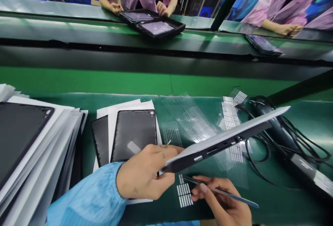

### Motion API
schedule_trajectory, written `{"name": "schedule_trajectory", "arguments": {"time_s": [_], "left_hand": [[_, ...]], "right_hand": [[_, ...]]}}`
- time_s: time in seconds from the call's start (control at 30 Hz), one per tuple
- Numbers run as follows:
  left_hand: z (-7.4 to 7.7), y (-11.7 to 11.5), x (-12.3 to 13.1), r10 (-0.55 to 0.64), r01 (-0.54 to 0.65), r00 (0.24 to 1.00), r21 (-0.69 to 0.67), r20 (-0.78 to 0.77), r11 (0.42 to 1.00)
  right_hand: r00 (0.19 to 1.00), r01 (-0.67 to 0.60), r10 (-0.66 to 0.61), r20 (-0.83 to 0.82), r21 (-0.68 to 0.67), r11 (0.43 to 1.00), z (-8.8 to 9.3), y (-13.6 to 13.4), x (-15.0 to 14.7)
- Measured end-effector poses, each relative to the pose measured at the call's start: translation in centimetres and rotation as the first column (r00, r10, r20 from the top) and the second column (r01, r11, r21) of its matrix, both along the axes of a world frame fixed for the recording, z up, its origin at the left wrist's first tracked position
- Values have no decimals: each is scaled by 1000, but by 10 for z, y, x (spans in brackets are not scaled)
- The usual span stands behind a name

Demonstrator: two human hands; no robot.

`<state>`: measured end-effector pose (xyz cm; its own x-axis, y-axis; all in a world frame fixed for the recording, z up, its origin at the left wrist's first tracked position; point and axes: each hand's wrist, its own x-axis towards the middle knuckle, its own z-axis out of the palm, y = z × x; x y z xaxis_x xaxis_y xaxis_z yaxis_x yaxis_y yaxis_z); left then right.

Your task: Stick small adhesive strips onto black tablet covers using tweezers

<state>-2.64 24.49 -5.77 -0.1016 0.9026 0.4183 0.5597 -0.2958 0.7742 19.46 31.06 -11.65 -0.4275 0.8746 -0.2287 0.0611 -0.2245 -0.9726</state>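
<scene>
My left hand [148,172] grips one end of a thin dark panel [208,151] with a pale sheet over its upper face, tilted up toward the right. Slots show along the panel's edge. Below it, my right hand [223,198] holds metal tweezers [231,195], their tips near the top of a small sheet of white strips [184,195] on the green table. Behind my left hand a black back cover [135,132] with a pale tab lies on white paper [111,111], beside another dark cover [101,137].
A stack of dark covers and white sheets [39,149] stands left. Clear strip sheets [192,118], white strips [230,111], a black handheld device [281,132] and cables lie right. Across the green bench [130,80], a person in pink handles a black tray [179,28]; another person sits right.
</scene>
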Motion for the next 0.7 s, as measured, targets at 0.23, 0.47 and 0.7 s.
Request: {"name": "schedule_trajectory", "arguments": {"time_s": [0.23, 0.47, 0.7], "left_hand": [[1, 1, -3, 11, -10, 997, 16, -79, 1000], [4, 2, -2, -2, -2, 999, -69, -50, 998], [2, 3, -1, 20, -20, 1000, -82, 3, 996]], "right_hand": [[963, -268, 266, 31, 142, 953, -10, 16, 14], [966, -260, 256, 44, 104, 960, -7, 12, 10], [1000, 3, -3, 8, -25, 1000, 9, 2, -5]]}}
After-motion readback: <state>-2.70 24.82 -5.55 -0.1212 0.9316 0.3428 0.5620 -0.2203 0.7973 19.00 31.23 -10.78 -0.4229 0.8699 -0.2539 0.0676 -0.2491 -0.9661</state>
